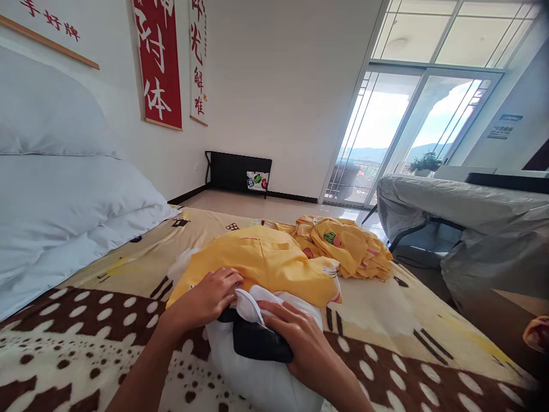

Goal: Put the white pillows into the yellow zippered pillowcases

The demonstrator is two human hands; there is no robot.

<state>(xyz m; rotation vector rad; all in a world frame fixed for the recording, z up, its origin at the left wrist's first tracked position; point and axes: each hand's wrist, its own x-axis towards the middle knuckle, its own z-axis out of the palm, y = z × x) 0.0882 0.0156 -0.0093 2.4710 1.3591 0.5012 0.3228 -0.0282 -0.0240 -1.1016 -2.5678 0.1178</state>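
On the bed, a yellow cloth cover lies over part of a white stuffed piece. My left hand rests at the near edge of the yellow cloth, its fingers curled and closed on that edge. Beside it, my right hand bends over a dark fabric piece with a white rim, the thumb side hidden. The dark piece lies on top of the white one, between both hands. Beyond, to the right, sits a crumpled yellow patterned cloth.
White pillows line the left side of the patterned bed blanket. A plastic-covered table and a chair stand at the right. A black folded table leans by the far wall, left of the glass doors.
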